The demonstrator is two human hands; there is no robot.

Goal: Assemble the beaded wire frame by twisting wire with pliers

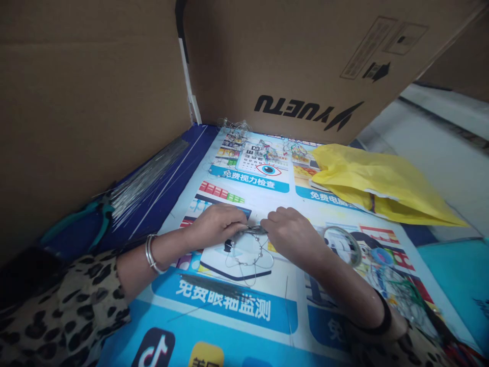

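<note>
Five printed letters, YUETU, stand upside down in black beside a winged mark on the cardboard panel (237,56) behind the bench (189,163). Higher on it are a black arrow and framed print too small to read. The poster (237,334) spread over the bench carries Chinese captions in white on blue: 免费视力检查 under an eye chart, 免费眼轴监测 lower down, and 免费电脑, its end covered by a yellow bag (382,173). Another caption shows only 免 clearly, near the right forearm. At the bottom edge are a black tile with a musical-note logo and a yellow tile with 美 readable, cut off by the frame.

The person's left hand (219,224) and right hand (292,237) nearly meet over the poster's middle, knuckles upward, fingers curled, forearms slanting in from either side. Each grip is narrow, thumb and fingers pinched on a beaded wire piece (261,253), whose thin loops hang between and below the hands, above the 免费眼轴监测 caption. Silver bangles (151,254) circle the left wrist; a black band rings the right forearm. Left of the poster lie a bundle of straight wires (148,178) and teal-handled pliers (105,224).
</note>
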